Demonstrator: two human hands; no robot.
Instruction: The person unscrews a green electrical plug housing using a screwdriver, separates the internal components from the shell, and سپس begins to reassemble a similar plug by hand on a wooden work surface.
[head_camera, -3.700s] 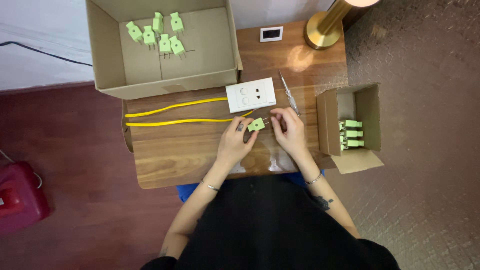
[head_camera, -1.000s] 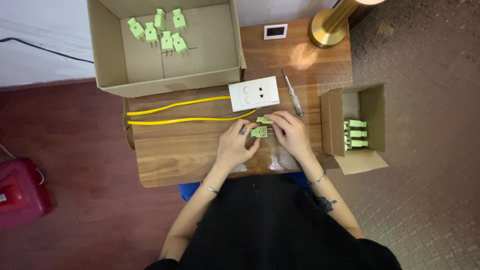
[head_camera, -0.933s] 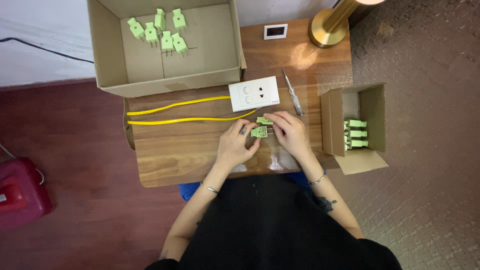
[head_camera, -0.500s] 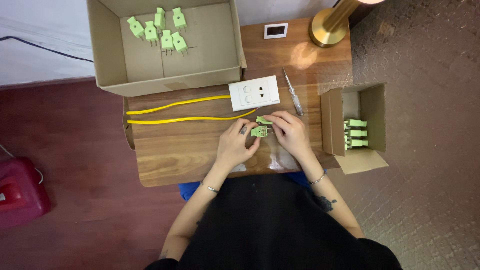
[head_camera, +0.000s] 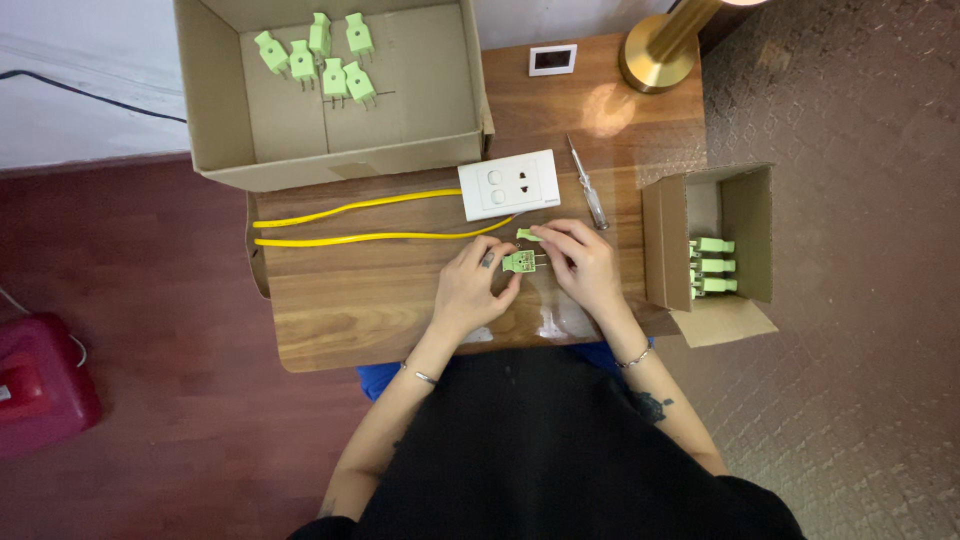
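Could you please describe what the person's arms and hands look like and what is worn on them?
Both forearms are bare, with no sleeves or gloves. The left hand has a thin bracelet at its wrist; the right hand has one too, and a dark tattoo marks the right forearm.

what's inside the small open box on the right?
The small cardboard box holds three green plugs stacked along its right side, prongs pointing left. Its near wall hides part of the floor, so more could lie there.
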